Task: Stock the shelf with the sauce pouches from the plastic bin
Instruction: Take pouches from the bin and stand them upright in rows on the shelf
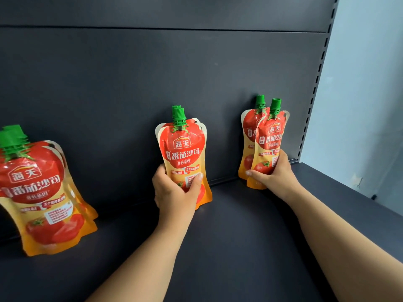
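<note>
Red and orange tomato sauce pouches with green caps stand on a dark shelf (pixel 229 236). My left hand (pixel 174 192) grips the lower part of the middle pouch (pixel 183 149), which stands upright in front of a second pouch against the back panel. My right hand (pixel 274 173) is closed on the front right pouch (pixel 269 140), with another pouch (pixel 248 136) just behind it near the shelf's right end. A pair of pouches (pixel 41 192) stands free at the left. The plastic bin is out of view.
The dark back panel (pixel 152 73) rises behind the pouches. A slotted upright (pixel 316 83) marks the shelf's right end, with a pale wall (pixel 366 83) beyond. The shelf's right edge (pixel 349 186) runs diagonally toward me.
</note>
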The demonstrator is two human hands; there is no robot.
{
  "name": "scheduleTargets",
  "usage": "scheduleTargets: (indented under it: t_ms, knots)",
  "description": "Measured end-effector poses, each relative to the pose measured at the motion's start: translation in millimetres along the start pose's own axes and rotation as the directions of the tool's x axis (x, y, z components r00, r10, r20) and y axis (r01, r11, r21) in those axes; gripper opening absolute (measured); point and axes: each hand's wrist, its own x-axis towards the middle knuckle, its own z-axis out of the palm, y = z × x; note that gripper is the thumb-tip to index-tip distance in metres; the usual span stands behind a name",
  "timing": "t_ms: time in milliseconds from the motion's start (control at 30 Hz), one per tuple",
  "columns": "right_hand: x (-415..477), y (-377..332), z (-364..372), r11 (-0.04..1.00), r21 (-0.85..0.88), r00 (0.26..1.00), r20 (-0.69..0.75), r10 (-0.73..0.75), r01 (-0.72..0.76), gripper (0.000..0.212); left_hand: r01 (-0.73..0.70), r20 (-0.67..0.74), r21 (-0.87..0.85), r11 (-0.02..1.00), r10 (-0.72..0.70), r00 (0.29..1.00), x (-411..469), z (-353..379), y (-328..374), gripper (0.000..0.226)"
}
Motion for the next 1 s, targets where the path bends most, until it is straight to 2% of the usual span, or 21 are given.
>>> scheduleTargets:
  t_ms: [133, 300, 367, 467, 567, 667, 767, 1000]
  knots:
    - [0, 1, 0, 0.999, -0.043, 1.000, 0.003, -0.024, 0.024, 0.086, 0.079, 0.020, -0.006, 0.997, -0.079, 0.997, 0, -1, -3, 0.081]
    - [-13, -2, -5, 0.985, -0.170, 0.999, -0.038, 0.027, -0.033, 0.077, 0.080, -0.022, 0.045, 0.996, -0.079, 0.997, -12, -11, 2, 0.086]
    - [-30, -8, -8, 0.966, -0.251, 0.996, -0.076, 0.046, -0.064, 0.068, 0.077, -0.061, 0.101, 0.992, -0.071, 0.996, -28, -25, 6, 0.078]
    - [-66, -21, -14, 0.946, -0.322, 0.998, -0.051, -0.045, 0.026, 0.052, 0.045, -0.064, 0.174, 0.984, -0.034, 0.997, -59, -49, 13, 0.057]
    - [-120, -37, -19, 0.927, -0.355, 0.992, 0.058, -0.110, 0.124, 0.044, 0.035, 0.098, 0.186, 0.982, -0.054, 0.994, -95, -77, 22, 0.036]
    - [-186, -55, -32, 0.913, -0.343, 0.974, 0.126, -0.189, 0.222, 0.034, 0.010, 0.247, 0.173, 0.985, -0.053, 0.967, -139, -107, 39, 0.024]
    - [-256, -68, -56, 0.912, -0.313, 0.962, 0.144, -0.231, 0.266, 0.026, -0.070, 0.339, 0.137, 0.988, 0.020, 0.940, -187, -141, 52, 0.019]
    - [-393, -61, -95, 0.838, -0.462, 0.950, 0.243, -0.195, 0.290, 0.020, -0.271, 0.448, 0.063, 0.961, 0.215, 0.868, -294, -205, 53, 0.020]
